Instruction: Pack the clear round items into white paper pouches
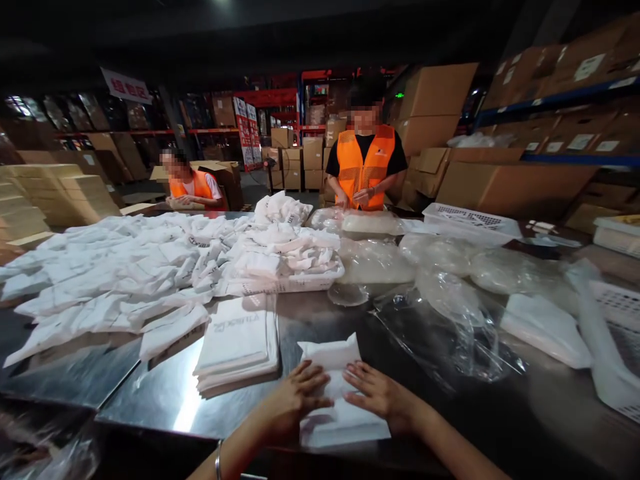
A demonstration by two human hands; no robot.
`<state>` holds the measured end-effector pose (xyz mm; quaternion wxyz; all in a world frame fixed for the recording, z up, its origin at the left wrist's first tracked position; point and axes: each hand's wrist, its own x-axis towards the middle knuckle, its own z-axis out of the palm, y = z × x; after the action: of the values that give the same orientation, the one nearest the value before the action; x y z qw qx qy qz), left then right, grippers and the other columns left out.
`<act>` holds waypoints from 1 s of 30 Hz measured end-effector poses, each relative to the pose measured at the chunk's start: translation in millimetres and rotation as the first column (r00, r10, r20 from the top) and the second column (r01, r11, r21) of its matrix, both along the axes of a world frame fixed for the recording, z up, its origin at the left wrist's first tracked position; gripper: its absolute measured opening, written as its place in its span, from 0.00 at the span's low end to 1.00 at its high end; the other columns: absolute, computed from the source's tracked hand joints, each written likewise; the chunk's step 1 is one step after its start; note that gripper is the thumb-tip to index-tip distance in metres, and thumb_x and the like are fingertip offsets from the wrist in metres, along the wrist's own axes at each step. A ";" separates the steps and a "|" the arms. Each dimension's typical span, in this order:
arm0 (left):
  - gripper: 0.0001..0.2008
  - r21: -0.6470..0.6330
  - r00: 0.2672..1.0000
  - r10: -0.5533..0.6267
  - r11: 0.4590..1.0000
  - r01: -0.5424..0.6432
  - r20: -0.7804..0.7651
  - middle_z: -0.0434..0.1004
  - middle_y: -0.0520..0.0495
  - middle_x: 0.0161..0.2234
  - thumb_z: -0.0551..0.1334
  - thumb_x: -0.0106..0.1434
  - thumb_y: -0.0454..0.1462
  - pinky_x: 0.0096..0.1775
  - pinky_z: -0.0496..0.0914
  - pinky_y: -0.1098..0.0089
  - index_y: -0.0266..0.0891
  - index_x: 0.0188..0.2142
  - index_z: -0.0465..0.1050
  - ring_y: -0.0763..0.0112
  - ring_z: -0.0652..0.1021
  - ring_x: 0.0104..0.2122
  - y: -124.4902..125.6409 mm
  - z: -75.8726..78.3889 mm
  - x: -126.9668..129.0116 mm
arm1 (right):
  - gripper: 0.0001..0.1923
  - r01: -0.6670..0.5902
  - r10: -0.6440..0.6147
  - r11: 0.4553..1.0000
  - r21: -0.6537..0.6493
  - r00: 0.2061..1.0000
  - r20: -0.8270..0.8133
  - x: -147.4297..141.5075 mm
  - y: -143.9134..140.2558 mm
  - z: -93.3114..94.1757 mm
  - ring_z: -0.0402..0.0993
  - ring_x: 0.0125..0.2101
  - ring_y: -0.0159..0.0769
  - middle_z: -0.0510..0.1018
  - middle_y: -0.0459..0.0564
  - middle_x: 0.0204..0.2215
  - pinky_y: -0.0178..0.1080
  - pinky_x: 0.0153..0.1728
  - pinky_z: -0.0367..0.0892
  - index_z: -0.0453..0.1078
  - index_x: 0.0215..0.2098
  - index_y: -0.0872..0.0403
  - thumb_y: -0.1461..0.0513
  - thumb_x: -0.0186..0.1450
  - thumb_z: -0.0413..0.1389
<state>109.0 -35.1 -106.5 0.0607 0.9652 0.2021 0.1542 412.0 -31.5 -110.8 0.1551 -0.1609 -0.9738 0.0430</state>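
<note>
A white bag [333, 430] lies on the metal table right in front of me, its far end puffed up and its near end flat. My left hand [296, 403] rests on its left side with the fingers spread. On the right side of the bag my right hand [383, 397] lies with its fingers stretched out too. Neither hand grips the bag; both press on it from above. Just left of it is a neat stack of flat white printed bags [237, 343]. What the bag holds is hidden.
A large heap of white bags [115, 267] covers the left of the table. Behind the stack stands a full white basket [285, 283]. Clear plastic packs [440, 257] and a loose clear film [450, 333] lie to the right. Two people in orange vests [367, 160] work across the table.
</note>
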 end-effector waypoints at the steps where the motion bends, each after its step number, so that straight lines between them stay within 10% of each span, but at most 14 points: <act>1: 0.20 -0.066 0.999 -0.014 0.998 0.017 0.053 0.65 0.44 0.61 0.58 0.66 0.41 0.62 0.57 0.47 0.49 0.57 0.68 0.55 0.65 0.61 -1.2 -0.1 -2.0 | 0.24 0.011 -0.017 0.997 -0.078 0.998 -0.068 0.7 -0.8 -2.8 0.57 0.61 0.49 0.66 0.61 0.59 0.55 0.60 0.56 0.63 0.61 0.54 0.60 0.67 0.50; 4: 0.21 -0.264 0.941 0.070 0.964 0.021 0.331 0.71 0.43 0.57 0.53 0.68 0.45 0.62 0.57 0.50 0.45 0.57 0.68 0.59 0.71 0.57 -10.3 -8.2 -4.2 | 0.25 0.079 -0.178 0.940 -0.332 0.944 -0.279 -2.3 -10.1 -5.7 0.63 0.59 0.43 0.69 0.57 0.56 0.53 0.61 0.55 0.67 0.59 0.52 0.50 0.71 0.43; 8: 0.20 -0.507 0.665 0.462 0.850 -0.144 0.586 0.79 0.44 0.48 0.49 0.70 0.45 0.55 0.69 0.59 0.45 0.51 0.75 0.61 0.77 0.50 -32.8 -26.8 7.7 | 0.36 0.197 -0.500 0.805 -0.560 0.734 -0.460 -18.3 -33.2 -0.7 0.74 0.49 0.47 0.79 0.58 0.44 0.55 0.56 0.64 0.76 0.47 0.52 0.39 0.68 0.36; 12: 0.20 -0.628 0.291 0.710 0.703 -0.333 0.641 0.79 0.42 0.46 0.52 0.68 0.49 0.47 0.73 0.64 0.43 0.45 0.79 0.61 0.78 0.46 -51.5 -33.4 26.8 | 0.28 0.332 -0.607 0.788 -0.518 0.557 -0.567 -40.5 -55.2 4.1 0.77 0.45 0.47 0.81 0.57 0.40 0.48 0.47 0.73 0.78 0.41 0.52 0.43 0.69 0.44; 16: 0.23 -0.691 0.086 0.771 0.610 -0.387 0.631 0.77 0.44 0.35 0.52 0.66 0.53 0.37 0.72 0.69 0.40 0.36 0.79 0.65 0.77 0.36 -57.0 -26.9 37.6 | 0.25 0.444 -0.610 0.787 -0.428 0.455 -0.649 -63.9 -66.6 5.7 0.78 0.33 0.40 0.80 0.52 0.30 0.38 0.36 0.75 0.77 0.35 0.50 0.45 0.70 0.44; 22: 0.30 -0.750 0.090 0.888 0.433 -0.500 0.452 0.67 0.51 0.18 0.45 0.65 0.60 0.24 0.62 0.70 0.42 0.23 0.66 0.69 0.70 0.20 -52.2 -18.3 50.0 | 0.31 0.743 -0.797 0.473 -0.473 0.131 -0.590 -82.7 -59.7 -2.7 0.73 0.16 0.36 0.76 0.49 0.16 0.32 0.18 0.66 0.74 0.25 0.53 0.45 0.71 0.41; 30: 0.21 -0.636 0.186 0.941 0.329 -0.697 0.284 0.69 0.50 0.18 0.45 0.69 0.50 0.26 0.58 0.68 0.44 0.26 0.63 0.64 0.73 0.21 -49.3 -31.7 43.5 | 0.35 0.908 -0.853 0.362 -0.213 0.230 -0.469 -71.5 -52.2 -22.3 0.73 0.15 0.37 0.76 0.50 0.16 0.35 0.16 0.55 0.76 0.28 0.53 0.47 0.73 0.34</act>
<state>152.5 -84.4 -138.2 0.2066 0.5486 0.6891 0.4261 340.5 -83.7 -133.0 0.4092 -0.6542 -0.6330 -0.0625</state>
